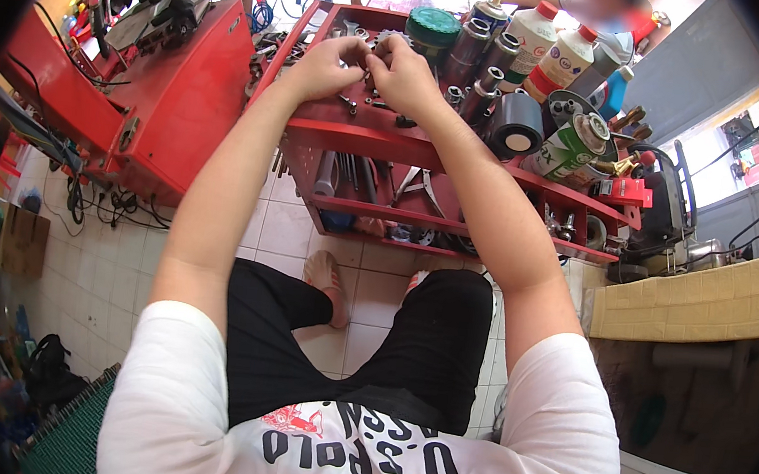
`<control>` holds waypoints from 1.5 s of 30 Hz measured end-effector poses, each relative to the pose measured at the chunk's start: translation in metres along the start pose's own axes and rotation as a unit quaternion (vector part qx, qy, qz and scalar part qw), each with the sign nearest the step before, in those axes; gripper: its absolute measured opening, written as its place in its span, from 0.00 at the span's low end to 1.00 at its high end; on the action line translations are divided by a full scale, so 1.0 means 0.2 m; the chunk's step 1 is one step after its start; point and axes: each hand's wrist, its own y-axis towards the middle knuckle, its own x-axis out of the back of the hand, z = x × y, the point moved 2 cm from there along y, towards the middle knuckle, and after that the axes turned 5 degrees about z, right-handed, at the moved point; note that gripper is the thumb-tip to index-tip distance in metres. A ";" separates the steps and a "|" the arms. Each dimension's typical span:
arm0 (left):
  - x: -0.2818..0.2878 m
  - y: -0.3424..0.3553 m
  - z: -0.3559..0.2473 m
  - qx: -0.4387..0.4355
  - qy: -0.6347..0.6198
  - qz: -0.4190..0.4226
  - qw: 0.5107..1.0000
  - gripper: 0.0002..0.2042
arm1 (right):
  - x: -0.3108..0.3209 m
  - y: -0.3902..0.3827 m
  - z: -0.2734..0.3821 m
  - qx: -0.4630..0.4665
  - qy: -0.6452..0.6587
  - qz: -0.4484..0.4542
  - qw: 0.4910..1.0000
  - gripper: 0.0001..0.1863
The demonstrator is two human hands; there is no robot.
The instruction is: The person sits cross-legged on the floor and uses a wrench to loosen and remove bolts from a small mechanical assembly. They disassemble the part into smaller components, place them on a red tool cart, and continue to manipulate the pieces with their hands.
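Over the red surface (362,128) of a tool cart, the left hand (330,70) and right hand (402,76) come close together with fingers curled inward; I cannot tell whether either grasps something small. A small metal tool (349,104) lies on the surface just on the person's side of the hands. Beyond the right hand stand a green-lidded jar (433,28) and tall metal sockets (467,52).

Head-worn fisheye, downward toward both hands (404,77)
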 end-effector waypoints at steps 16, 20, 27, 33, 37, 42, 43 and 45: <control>0.01 -0.09 -0.10 0.023 -0.041 -0.054 0.997 0.19 | 0.02 -0.03 0.07 -0.001 0.029 0.021 0.999 0.17; 0.01 -0.09 -0.10 0.058 -0.065 -0.046 0.995 0.20 | 0.02 -0.04 0.07 -0.032 0.055 0.046 0.997 0.17; 0.02 -0.09 -0.07 0.043 -0.078 -0.059 0.994 0.20 | 0.01 -0.01 0.03 0.013 0.004 0.017 1.000 0.17; 0.01 -0.08 -0.08 0.054 -0.079 -0.057 0.994 0.21 | 0.01 -0.01 0.02 0.023 -0.063 -0.034 0.997 0.19; 0.01 -0.10 -0.09 0.059 -0.087 -0.065 0.992 0.22 | 0.06 -0.03 0.11 0.011 -0.132 0.009 0.991 0.19; 0.01 -0.09 -0.07 0.031 -0.092 -0.085 0.992 0.22 | 0.05 -0.01 0.07 0.030 -0.128 -0.002 0.991 0.18; 0.01 -0.09 -0.08 0.020 -0.092 -0.094 0.991 0.22 | 0.05 -0.01 0.06 0.025 -0.118 -0.002 0.993 0.18; 0.01 -0.09 -0.08 0.048 -0.088 -0.081 0.992 0.22 | 0.05 -0.01 0.04 0.018 -0.086 0.000 0.996 0.17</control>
